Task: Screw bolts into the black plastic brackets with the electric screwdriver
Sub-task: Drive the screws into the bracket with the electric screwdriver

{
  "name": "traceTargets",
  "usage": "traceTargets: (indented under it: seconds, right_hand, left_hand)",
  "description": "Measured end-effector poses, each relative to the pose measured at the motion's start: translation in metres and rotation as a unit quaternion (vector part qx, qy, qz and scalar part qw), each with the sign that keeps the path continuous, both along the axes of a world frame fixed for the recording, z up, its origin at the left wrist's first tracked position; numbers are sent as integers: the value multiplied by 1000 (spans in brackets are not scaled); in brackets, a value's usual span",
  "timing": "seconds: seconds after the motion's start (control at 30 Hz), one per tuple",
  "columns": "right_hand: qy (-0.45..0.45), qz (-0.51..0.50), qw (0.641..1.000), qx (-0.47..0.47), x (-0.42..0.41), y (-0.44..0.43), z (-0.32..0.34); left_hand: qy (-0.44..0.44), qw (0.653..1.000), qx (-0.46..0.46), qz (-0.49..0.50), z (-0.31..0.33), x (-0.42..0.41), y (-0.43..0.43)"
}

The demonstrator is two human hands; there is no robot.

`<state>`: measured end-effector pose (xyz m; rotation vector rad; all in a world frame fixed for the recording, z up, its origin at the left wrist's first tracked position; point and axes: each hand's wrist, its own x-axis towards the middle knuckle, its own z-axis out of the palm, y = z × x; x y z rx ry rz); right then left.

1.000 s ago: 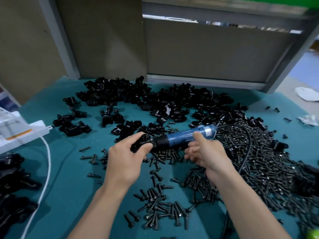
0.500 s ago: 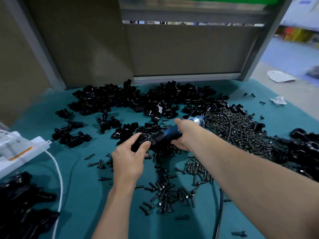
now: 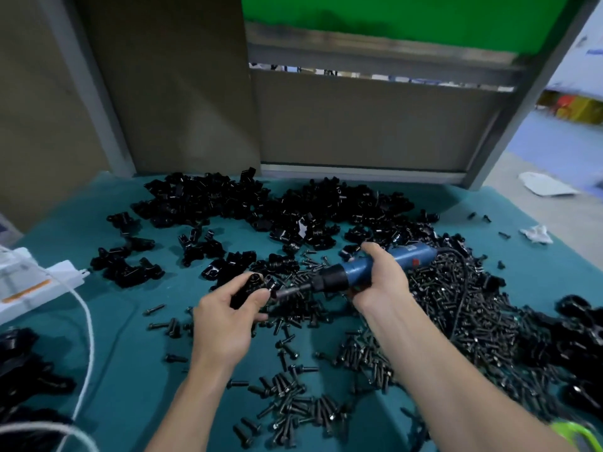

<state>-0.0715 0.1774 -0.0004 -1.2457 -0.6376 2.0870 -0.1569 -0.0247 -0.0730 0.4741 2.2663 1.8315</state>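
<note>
I've got the left hand [image 3: 225, 324] pinching a black bracket [image 3: 248, 286] above the table [image 3: 130, 353] — the right hand [image 3: 380, 283] grips the blue screwdriver [image 3: 412, 257], its bit tip at the bracket, over scattered bolts [image 3: 287, 402].

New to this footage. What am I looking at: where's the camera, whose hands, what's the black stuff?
No robot here: a person works bare-handed, and the one camera sits on their head, looking forward and down. The two arms entering from the bottom are the wearer's own. The left hand pinches a black plastic bracket; the right hand grips a blue electric screwdriver, its tip pointed at that bracket. The teal table carries a heap of brackets at the back and loose black bolts in front and to the right. A white box and white cable lie at the left.
</note>
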Motion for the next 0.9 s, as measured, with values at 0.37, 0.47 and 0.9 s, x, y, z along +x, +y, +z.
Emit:
traceTargets:
  seconds: [0.37, 0.47, 0.9]
  right_hand:
    - [220, -9, 975, -41, -3, 13, -10]
    - [237, -10, 971, -35, -8, 15, -9]
    - [279, 0, 960, -6, -8, 16, -9]
  left_hand:
    - [37, 999, -34, -16, 5, 6, 3]
    - [41, 998, -34, -24, 5, 9, 3]
    - [4, 998, -5, -57, 6, 10, 3]
